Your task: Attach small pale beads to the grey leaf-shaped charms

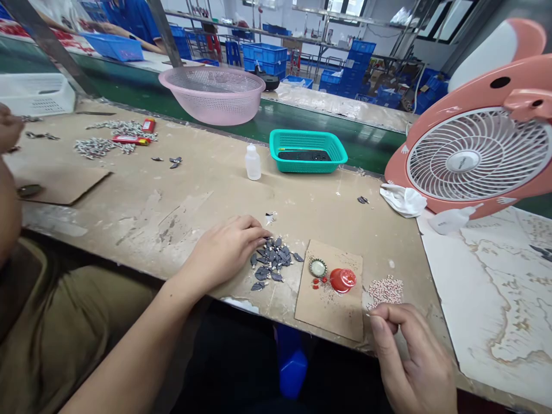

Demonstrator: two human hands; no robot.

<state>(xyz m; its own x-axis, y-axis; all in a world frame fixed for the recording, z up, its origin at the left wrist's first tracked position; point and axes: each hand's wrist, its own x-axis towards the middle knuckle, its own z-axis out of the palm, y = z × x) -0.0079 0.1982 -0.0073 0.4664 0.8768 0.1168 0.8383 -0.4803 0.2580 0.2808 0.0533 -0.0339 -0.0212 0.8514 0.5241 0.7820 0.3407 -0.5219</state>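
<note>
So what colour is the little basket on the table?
The basket is bright teal, shown best in the head view.

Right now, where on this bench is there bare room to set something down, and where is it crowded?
Bare board stretches left of the left hand, below the cardboard sheet. More lies between the dropper bottle and the dark leaf-shaped pieces. It is crowded around those pieces, the card with its red cap, and the right hand.

No text is legible here; a small mark on the hub (463, 161) of a pink desk fan (513, 75) is too blurred to read.
</note>
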